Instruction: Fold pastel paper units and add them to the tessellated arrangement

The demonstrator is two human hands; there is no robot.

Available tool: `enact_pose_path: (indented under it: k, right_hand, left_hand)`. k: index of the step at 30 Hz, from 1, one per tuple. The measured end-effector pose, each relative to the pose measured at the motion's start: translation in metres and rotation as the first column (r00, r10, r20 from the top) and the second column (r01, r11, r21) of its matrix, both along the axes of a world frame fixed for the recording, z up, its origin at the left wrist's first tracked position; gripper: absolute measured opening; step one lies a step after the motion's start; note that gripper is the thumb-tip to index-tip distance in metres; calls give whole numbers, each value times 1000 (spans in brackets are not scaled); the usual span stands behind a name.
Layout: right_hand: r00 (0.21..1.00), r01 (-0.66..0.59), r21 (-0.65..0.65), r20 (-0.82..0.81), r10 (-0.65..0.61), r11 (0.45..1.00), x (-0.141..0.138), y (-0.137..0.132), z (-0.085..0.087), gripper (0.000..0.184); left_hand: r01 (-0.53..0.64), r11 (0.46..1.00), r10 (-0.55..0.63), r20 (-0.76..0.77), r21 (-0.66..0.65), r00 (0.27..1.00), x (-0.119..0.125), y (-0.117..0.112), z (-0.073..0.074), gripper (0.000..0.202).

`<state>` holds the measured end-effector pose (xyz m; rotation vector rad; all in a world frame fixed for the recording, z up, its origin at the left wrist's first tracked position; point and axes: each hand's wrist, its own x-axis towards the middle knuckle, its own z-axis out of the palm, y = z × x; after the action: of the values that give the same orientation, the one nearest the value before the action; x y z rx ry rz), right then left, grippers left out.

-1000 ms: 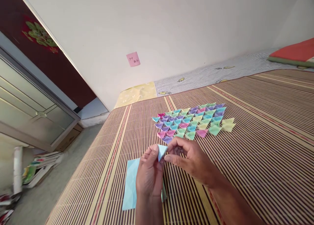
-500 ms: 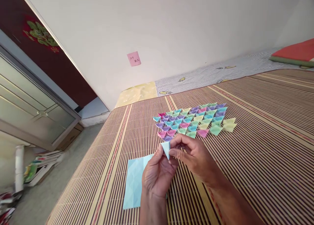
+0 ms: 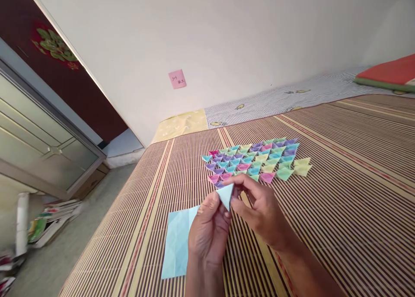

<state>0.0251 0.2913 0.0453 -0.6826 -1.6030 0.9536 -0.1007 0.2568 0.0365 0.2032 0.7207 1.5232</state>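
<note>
The left hand [image 3: 209, 232] is closed on a small light-blue paper triangle [image 3: 225, 196], its thumb pressed on the left corner and its fingers bent behind and under it. The triangle sits just beyond the left palm, between the two hands, one point hanging down. The right hand [image 3: 261, 208] is partly curled, forefinger reaching along the triangle's upper right corner and thumb beside its right edge; whether these two digits grip the paper I cannot tell.

Left of the left hand, a light-blue sheet [image 3: 177, 243] with crease lines lies on the striped mat [image 3: 129, 228], its right side hidden by that hand and wrist. Just beyond both hands stand close rows of folded paper boats [image 3: 243, 166] in pink, purple, blue, green and yellow; the right forefinger covers part of the nearest row.

Well beyond the left hand, a pink note [image 3: 177, 79] is on the wall [image 3: 246, 42]. Its handwriting appears to read "304"; the marks below and to the right of that are too blurred to make out. Far beyond the right hand lies a red folded cloth [image 3: 389, 72].
</note>
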Motion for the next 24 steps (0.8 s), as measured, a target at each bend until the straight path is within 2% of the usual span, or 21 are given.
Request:
enact_pose_path:
  k: [3, 8, 11, 14, 19, 21, 24]
  right_hand:
    - [991, 121, 168, 33, -129, 978, -6, -2, -4, 34]
    - [943, 284, 369, 59, -327, 885, -13, 1, -16, 33]
    - [915, 297, 471, 109, -389, 830, -12, 5, -19, 33]
    - [904, 243, 539, 176, -390, 806, -11, 6, -18, 35]
    - [936, 119, 504, 230, -266, 855, -11, 3, -14, 37]
    - [957, 139, 423, 174, -231, 895, -10, 2, -12, 31]
    - [977, 166, 220, 97, -190, 961, -8, 4, -10, 21]
  left_hand:
    - [-9, 998, 18, -136, 67, 991, 6, -3, 0, 26]
    - [65, 987, -22, -275, 148, 961, 15, -8, 7, 28]
    - [70, 988, -29, -282, 139, 959, 14, -8, 9, 25]
    - [20, 994, 7, -258, 103, 966, 8, -6, 8, 26]
    - [-29, 991, 66, -283, 133, 957, 2, -3, 6, 27]
    - [-66, 987, 112, -334, 146, 936, 1, -3, 5, 29]
    - [-74, 979, 154, -454, 190, 878, 3, -6, 6, 37]
